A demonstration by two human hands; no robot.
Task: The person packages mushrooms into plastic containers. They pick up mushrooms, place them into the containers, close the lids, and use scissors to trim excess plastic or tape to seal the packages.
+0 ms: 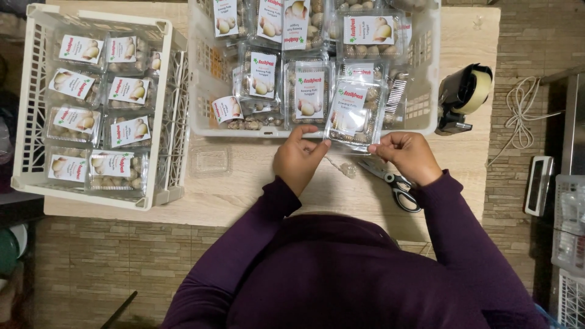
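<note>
A: Clear plastic: is that what you hold?

B: Yes. You hold a clear plastic pack (355, 114) with a white label, at the near edge of the middle crate (426, 73), partly over the crate rim and partly over the table (256, 176).

A: State the grip of each hand.

B: Your left hand (297, 159) pinches the pack's lower left corner between thumb and fingers. Your right hand (409, 155) is closed on its lower right corner. Both grips are narrow and hold the pack.

A: What lies near your hands?

B: Scissors (393, 183) lie on the table just beside and partly under your right hand. An empty clear tray (210, 161) lies on the table to the left of your left hand. A tape dispenser (463, 97) stands at the right of the middle crate.

A: And the other crate?

B: The left crate (164, 73) holds labelled packs in rows, well apart from your hands.
</note>
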